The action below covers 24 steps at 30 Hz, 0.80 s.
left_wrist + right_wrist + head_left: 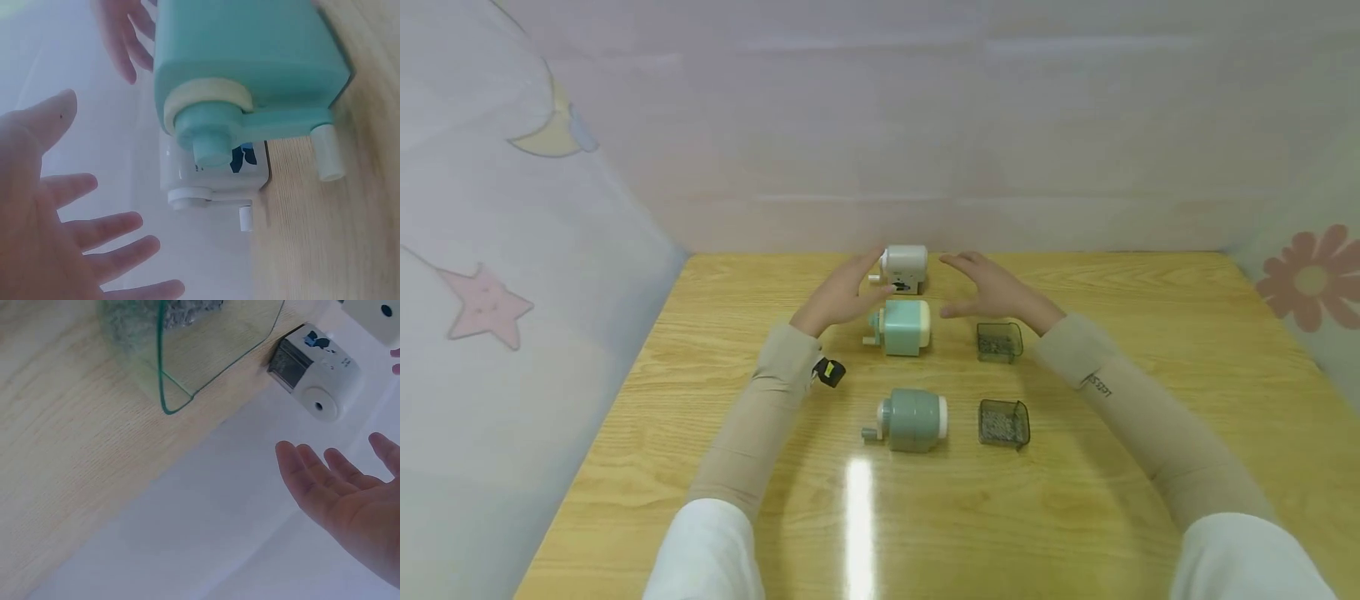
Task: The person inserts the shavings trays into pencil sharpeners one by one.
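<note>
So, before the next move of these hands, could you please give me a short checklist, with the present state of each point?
1. Left hand free: ok, fingers apart, holding nothing.
2. Right hand free: ok, also holding nothing.
3. White sharpener upright on the table: ok, between the hands.
4. Its drawer in place: ok, seen in the base. How full: cannot tell.
5. Rear loose tray and front loose tray free of shavings: not ok, both contain grey shavings.
</note>
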Tool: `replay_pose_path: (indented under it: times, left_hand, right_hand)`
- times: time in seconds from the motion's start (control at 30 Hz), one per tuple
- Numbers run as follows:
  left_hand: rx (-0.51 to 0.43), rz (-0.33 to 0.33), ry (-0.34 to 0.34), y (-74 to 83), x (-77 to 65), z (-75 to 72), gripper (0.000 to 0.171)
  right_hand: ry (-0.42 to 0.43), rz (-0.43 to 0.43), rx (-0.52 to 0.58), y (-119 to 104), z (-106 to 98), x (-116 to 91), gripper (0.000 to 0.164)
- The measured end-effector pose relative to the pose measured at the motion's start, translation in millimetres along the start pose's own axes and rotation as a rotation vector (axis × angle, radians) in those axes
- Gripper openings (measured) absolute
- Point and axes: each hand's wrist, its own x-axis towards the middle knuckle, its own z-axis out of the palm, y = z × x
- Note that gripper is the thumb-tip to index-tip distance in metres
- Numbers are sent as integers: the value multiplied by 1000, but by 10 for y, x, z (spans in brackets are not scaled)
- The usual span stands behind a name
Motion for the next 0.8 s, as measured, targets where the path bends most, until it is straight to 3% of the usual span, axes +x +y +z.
replay_pose_path:
  times: [0.23,0.4,0.57,0.8]
  left_hand:
    - [-16,7,24,-19,-199,-12,76]
    - [-24,32,96,-33,-326,-32,70]
    - [-41,49,158,-34,-432,-57,63]
    - [-43,46,158,-47,-515,-43,62]
  right_hand:
    - [56,-36,25,-12,-19,-185,95]
    - [73,-28,24,34,-25,-324,94]
    - [86,-8,32,76,-51,-450,83]
    - [85,26,12,161,-37,-609,78]
